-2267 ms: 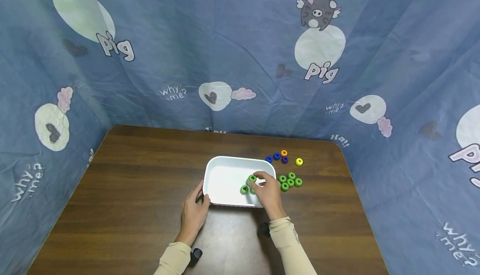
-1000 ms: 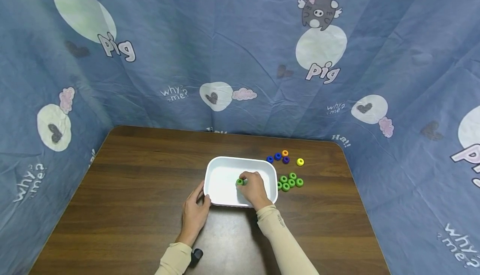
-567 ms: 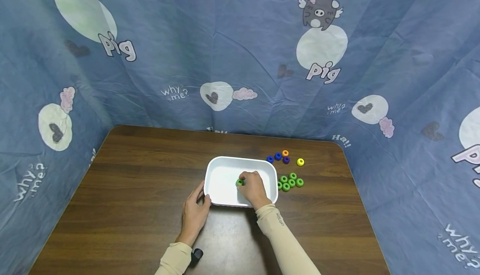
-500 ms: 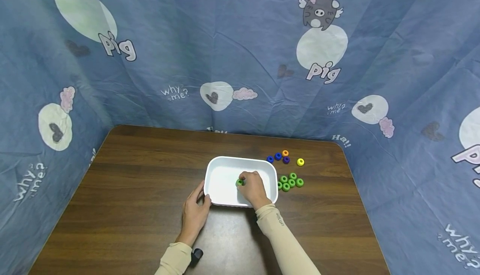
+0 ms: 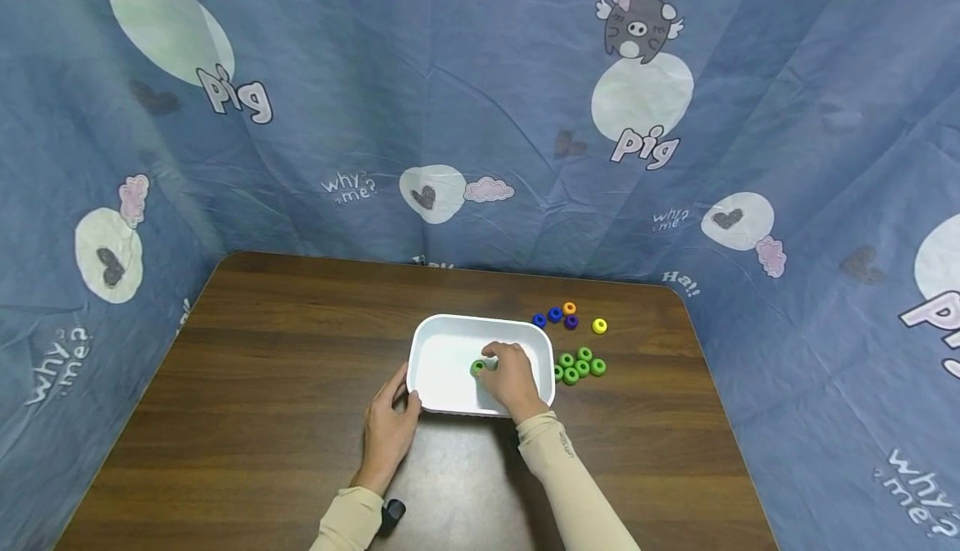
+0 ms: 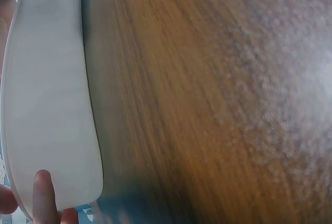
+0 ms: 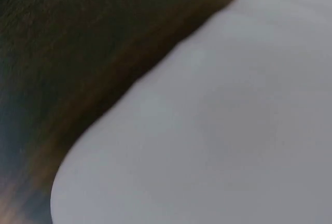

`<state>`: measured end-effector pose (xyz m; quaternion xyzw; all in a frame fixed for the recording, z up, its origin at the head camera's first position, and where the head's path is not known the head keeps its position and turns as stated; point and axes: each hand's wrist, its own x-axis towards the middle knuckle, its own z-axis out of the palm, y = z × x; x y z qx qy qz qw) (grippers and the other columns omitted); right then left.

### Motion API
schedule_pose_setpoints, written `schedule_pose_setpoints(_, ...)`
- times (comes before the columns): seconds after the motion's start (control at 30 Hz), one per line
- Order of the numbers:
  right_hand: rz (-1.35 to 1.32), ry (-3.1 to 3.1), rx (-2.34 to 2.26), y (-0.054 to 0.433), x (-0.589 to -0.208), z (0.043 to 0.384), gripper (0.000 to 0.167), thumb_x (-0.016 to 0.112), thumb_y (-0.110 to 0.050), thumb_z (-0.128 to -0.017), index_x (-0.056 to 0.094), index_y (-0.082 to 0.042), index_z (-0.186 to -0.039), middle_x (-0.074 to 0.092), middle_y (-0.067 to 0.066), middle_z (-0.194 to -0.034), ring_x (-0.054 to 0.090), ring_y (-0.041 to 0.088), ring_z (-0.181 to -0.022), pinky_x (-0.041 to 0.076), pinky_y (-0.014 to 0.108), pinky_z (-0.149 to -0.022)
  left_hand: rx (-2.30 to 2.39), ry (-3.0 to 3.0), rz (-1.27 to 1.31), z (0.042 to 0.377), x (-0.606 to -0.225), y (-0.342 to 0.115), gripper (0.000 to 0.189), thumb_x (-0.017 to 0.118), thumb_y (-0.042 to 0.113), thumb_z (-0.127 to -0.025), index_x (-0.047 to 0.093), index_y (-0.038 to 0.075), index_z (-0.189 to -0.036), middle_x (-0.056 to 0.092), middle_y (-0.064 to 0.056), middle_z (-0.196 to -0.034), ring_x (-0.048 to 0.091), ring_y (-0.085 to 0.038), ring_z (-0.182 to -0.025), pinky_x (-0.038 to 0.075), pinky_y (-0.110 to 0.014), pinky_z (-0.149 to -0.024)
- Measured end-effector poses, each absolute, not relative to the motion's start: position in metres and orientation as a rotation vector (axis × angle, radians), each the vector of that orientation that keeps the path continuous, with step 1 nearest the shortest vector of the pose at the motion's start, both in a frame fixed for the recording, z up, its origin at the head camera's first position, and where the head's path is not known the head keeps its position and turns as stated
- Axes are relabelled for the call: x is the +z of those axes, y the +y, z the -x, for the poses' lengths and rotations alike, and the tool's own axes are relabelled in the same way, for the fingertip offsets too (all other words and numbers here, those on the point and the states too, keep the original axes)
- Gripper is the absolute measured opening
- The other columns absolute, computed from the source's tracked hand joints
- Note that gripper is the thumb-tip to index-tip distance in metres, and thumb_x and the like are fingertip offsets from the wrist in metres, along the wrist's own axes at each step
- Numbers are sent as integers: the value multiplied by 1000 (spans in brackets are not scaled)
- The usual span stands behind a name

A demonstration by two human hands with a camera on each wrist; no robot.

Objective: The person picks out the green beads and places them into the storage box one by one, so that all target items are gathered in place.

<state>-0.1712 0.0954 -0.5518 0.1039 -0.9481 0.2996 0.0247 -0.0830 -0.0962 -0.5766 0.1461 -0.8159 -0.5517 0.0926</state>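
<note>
A white rectangular tray (image 5: 450, 351) sits on the table, and my left hand (image 5: 390, 428) holds its near left corner. In the left wrist view the left thumb (image 6: 44, 195) lies straight against the tray's outer wall, with other fingertips by the rim. Inside the tray, my right hand (image 5: 513, 380) is just right of a green ring-shaped bead (image 5: 477, 367). Its thumb and index finger are parted, with white tray floor showing between them. Whatever lies under the right hand is hidden. The right wrist view holds only the blurred tray wall (image 7: 207, 130).
Right of the tray lies a cluster of several green beads (image 5: 582, 368). Behind them are blue beads (image 5: 555, 314), a dark purple bead (image 5: 571, 322), an orange bead (image 5: 569, 308) and a yellow bead (image 5: 599, 326). A patterned blue cloth (image 5: 360, 117) hangs beyond the wooden table (image 5: 285, 351).
My right hand moved left within the tray, bringing a green bead along. Just now its fingers parted and drew slightly right, off the bead. The left hand stayed at the corner.
</note>
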Motion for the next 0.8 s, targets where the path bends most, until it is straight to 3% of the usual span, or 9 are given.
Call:
schedule_pose_setpoints(0.17,-212,-2846,1068,112,-543,171,23,81,-12,-80,76,-6,-102,77,11,-100,69,28,-91,58,40,-81,-1639,-2422,-446,83,-577,-96,50,61,8,-95,54,7,-145,57,-18,-146,62,-35,-128,52,-50,-106)
schedule_pose_setpoints(0.33,63,-2697,1241,137,-528,172,18,79,-16,-84,76,-8,-100,78,11,-99,71,27,-83,60,39,-73,-1625,-2420,-456,84,-577,-95,50,62,8,-95,54,7,-144,58,-17,-145,63,-33,-127,53,-49,-105)
schedule_pose_setpoints(0.5,265,-2591,1304,169,-524,170,19,78,-16,-86,76,-6,-102,78,13,-102,72,29,-89,61,41,-78,-1632,-2418,-451,83,-576,-96,50,61,8,-95,55,8,-144,58,-18,-145,62,-34,-128,52,-49,-105)
schedule_pose_setpoints(0.8,471,-2557,1304,214,-539,161,23,79,-14,-84,76,-4,-105,77,16,-104,71,31,-96,52,28,-76,-1658,-2412,-451,83,-577,-96,51,61,8,-94,54,8,-145,57,-17,-146,62,-33,-128,53,-49,-104)
